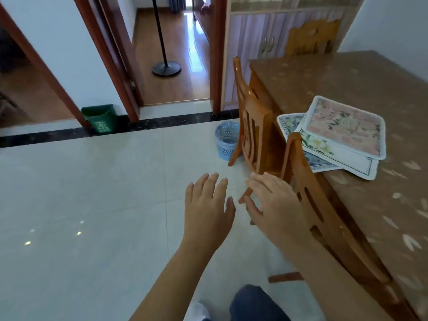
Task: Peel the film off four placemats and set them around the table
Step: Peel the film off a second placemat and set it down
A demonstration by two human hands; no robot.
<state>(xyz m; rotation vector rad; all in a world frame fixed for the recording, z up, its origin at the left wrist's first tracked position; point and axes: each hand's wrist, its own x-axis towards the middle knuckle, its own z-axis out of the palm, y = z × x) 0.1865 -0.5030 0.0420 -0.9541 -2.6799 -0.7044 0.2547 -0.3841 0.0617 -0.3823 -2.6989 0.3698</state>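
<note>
A stack of floral placemats (pixel 342 128) lies near the left edge of the brown table (pixel 361 77). The top mat is pink with a white border, and blue-and-white ones stick out beneath it. My left hand (pixel 208 209) and my right hand (pixel 273 205) float side by side over the floor, fingers spread, holding nothing. They are to the left of the table, below and left of the stack. My right hand is just beside the back of the nearer wooden chair (pixel 324 216).
A second wooden chair (pixel 250 117) stands further along the table's left side, with a third (pixel 312 38) at its far end. A blue mesh bin (pixel 225 140) sits on the tiled floor, a green bin (pixel 100 119) by the wall. Doorways open beyond.
</note>
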